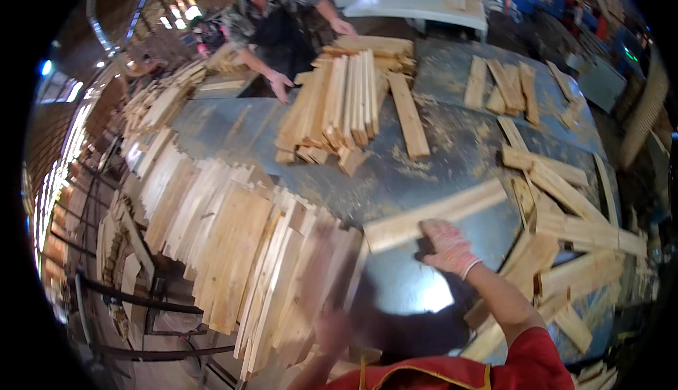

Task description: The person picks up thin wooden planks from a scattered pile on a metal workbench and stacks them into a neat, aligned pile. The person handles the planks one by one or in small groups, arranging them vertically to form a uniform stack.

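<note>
My right hand (pixel 448 246), in a pale pink work glove, is pressed on the near edge of a long pale wooden board (pixel 432 215) that lies across the grey metal table (pixel 395 178). My left hand (pixel 332 328) is low and blurred, beside a blurred slat (pixel 321 263) at the right end of a long row of stacked wooden slats (pixel 233 249); I cannot tell whether it grips anything.
A pile of short boards (pixel 342 108) lies at the table's far side, where another person (pixel 279 19) leans in with a hand (pixel 280 83) down. Loose offcuts (pixel 572 220) are scattered at the right. Sawdust covers the table. More slat stacks (pixel 159 100) stand at left.
</note>
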`<state>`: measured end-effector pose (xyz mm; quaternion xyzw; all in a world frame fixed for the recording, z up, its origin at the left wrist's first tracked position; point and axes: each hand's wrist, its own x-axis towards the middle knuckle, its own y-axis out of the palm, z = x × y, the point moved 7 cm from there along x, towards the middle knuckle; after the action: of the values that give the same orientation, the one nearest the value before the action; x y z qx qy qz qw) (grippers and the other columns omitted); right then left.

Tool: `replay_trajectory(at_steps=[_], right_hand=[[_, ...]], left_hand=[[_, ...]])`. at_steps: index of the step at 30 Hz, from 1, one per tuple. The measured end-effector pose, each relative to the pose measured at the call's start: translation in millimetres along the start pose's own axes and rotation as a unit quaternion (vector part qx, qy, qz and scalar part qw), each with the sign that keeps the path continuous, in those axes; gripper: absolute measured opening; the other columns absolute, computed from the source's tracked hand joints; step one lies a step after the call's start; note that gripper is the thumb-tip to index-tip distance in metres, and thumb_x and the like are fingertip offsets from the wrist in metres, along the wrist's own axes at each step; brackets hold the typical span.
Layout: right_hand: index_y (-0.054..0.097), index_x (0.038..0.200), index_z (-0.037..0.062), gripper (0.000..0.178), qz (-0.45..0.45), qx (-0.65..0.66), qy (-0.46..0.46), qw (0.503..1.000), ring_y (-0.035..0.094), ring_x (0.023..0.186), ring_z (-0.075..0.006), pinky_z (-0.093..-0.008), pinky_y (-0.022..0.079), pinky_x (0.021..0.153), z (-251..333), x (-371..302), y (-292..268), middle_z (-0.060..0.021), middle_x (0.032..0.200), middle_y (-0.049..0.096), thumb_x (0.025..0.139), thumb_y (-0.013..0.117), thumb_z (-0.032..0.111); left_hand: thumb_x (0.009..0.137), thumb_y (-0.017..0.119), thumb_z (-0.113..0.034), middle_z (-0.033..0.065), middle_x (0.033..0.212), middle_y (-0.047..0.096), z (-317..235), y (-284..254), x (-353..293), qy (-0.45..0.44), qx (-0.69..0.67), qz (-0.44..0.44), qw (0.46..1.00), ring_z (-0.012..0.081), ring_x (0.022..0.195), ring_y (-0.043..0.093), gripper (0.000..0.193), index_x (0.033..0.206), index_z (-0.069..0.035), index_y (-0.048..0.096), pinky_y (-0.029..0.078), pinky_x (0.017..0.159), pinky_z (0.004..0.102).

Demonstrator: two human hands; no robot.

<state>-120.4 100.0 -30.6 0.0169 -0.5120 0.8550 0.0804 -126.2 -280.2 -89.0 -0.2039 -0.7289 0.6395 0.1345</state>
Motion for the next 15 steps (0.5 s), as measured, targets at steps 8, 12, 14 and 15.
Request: replay_trajectory(at_steps=[8,12,14,15], right_hand=[[0.046,0.162,0.0162,0.101,0.364,-0.163,-0.012,0.917,0.048,0.149,-0.0387,-0.0507,0.040,0.122,-81,78,4,-0.0190,0.159,0.054,0.075,0.087,0.047],[0.061,0.151,0.0317,0.079,0.456,-0.170,-0.029,0.873,0.069,0.126,-0.0340,-0.0471,0.051,0.110,-105,12,26,-0.0092,0.134,0.075,0.077,0.085,0.045],[0.064,0.147,0.0345,0.073,0.474,-0.125,-0.027,0.871,0.070,0.123,-0.0332,-0.0465,0.053,0.107,-111,-29,35,-0.0075,0.132,0.076,0.077,0.083,0.043],[0.066,0.145,0.0359,0.070,0.488,-0.114,-0.017,0.865,0.071,0.122,-0.0327,-0.0463,0.053,0.105,-114,-45,40,-0.0066,0.131,0.076,0.077,0.082,0.041]], left_hand=[[0.085,0.077,-0.022,0.0142,0.136,0.060,30,-41,-36,0.018,0.108,-0.064,0.992,0.0357,0.134,0.055,0.065,0.146,-0.010,0.059,0.046,0.107,0.0535],[0.090,0.071,-0.023,0.0166,0.148,0.055,53,-40,-36,-0.008,0.073,-0.032,0.997,0.0379,0.142,0.050,0.064,0.150,-0.011,0.053,0.040,0.115,0.0545],[0.097,0.061,-0.021,0.0209,0.154,0.052,52,-31,-34,-0.004,0.090,0.043,0.995,0.0400,0.143,0.048,0.060,0.155,-0.010,0.051,0.038,0.118,0.0566],[0.095,0.065,-0.022,0.0194,0.151,0.054,46,-38,-30,-0.014,0.123,-0.010,0.992,0.0389,0.142,0.050,0.061,0.153,-0.011,0.053,0.040,0.115,0.0555]])
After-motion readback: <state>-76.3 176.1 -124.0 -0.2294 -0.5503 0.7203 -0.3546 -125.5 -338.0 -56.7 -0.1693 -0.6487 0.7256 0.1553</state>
